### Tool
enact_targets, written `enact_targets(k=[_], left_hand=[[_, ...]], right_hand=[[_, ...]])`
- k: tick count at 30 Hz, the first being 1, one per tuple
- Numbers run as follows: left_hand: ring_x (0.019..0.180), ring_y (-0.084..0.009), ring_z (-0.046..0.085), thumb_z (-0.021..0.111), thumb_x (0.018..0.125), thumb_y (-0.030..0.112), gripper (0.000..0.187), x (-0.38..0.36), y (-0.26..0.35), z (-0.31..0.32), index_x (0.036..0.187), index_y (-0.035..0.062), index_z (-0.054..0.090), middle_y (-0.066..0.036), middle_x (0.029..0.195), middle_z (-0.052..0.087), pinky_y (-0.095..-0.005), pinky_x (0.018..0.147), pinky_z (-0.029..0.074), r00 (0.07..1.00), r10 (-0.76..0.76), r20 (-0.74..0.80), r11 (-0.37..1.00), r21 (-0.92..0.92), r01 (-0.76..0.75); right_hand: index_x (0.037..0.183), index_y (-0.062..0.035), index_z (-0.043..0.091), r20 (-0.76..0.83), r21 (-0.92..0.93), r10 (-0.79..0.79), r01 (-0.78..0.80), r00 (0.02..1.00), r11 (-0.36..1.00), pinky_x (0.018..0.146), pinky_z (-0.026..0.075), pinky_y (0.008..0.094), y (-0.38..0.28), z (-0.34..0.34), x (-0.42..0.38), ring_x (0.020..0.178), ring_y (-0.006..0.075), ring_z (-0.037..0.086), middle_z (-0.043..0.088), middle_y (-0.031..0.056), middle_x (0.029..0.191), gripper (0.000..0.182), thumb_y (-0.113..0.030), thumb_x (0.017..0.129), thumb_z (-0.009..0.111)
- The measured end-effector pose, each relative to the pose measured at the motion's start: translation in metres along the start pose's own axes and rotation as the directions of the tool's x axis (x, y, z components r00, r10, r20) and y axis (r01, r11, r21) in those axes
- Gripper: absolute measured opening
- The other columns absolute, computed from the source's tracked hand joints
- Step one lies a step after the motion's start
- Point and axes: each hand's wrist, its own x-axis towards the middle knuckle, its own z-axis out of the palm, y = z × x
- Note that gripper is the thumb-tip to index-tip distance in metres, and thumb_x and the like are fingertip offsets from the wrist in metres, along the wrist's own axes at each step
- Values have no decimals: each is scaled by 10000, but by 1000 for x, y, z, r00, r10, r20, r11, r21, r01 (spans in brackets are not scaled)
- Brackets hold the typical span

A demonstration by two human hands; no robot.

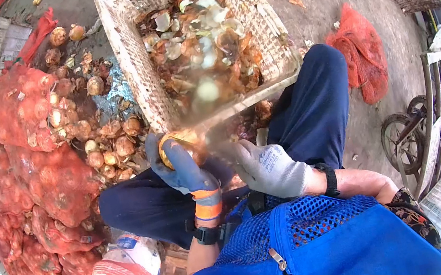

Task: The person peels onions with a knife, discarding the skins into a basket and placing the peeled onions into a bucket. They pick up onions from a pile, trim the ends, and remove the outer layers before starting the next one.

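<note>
right now the left hand (pixel 181 164), in a blue glove, wraps tight around an onion (pixel 175 144) held above the lap, just in front of the white basket (pixel 127 65) of peelings. right hand (pixel 266 167), grey glove, is closed near it; motion blur hides what it grips, can't tell. risk: a fast stroke could slip toward the left fingers, and flung skins could miss the basket. loose onions (pixel 109 150) lie by red net sacks (pixel 33 169).
</note>
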Motion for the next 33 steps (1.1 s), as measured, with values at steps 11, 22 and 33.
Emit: enact_targets(k=[11,22,33], left_hand=[[1038,-178,475,591,838,151,396,0,4,11,1178,-17,477,-94,1156,494,-325,929,394,991,-59,-118,998,-14,58],[1035,-204,491,566,860,216,399,0,4,13,1155,-43,497,-114,1159,506,-337,944,386,984,-27,-175,999,25,32],[1094,-239,495,451,948,294,447,5,15,5,1202,-71,497,-174,1230,491,-369,954,404,995,29,-94,959,284,-1]], right_hand=[[1205,-29,423,-7,-61,-23,23,1000,998,602,487,458,10,13,17,717,375,618,596,209,899,435,-78,784,521],[1190,-20,422,156,-60,0,10,988,998,593,492,458,9,3,22,719,363,627,604,202,867,404,-94,804,515],[1242,11,386,190,-162,-34,65,981,985,595,510,418,17,33,41,731,347,635,589,197,906,435,-55,827,498]])
